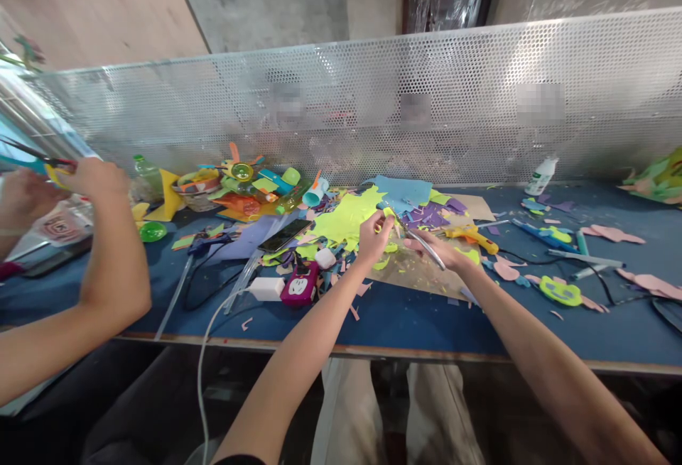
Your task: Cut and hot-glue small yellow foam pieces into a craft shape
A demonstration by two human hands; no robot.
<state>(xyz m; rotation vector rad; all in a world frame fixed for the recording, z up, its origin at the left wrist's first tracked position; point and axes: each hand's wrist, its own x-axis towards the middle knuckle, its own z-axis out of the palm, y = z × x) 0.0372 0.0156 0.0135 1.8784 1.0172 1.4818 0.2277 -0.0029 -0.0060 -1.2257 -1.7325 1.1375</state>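
Note:
My left hand pinches a small yellow-green foam piece over a brown cardboard sheet. My right hand is closed on the handles of metal scissors, whose blades point up-left to that piece. Yellow-green scraps lie under both hands. A large yellow-green foam sheet lies just behind my left hand.
A co-worker's arm at the left holds scissors. On the blue table lie a phone, white charger, yellow glue gun, glue bottle, foam scraps and cables. A perforated metal screen closes the back.

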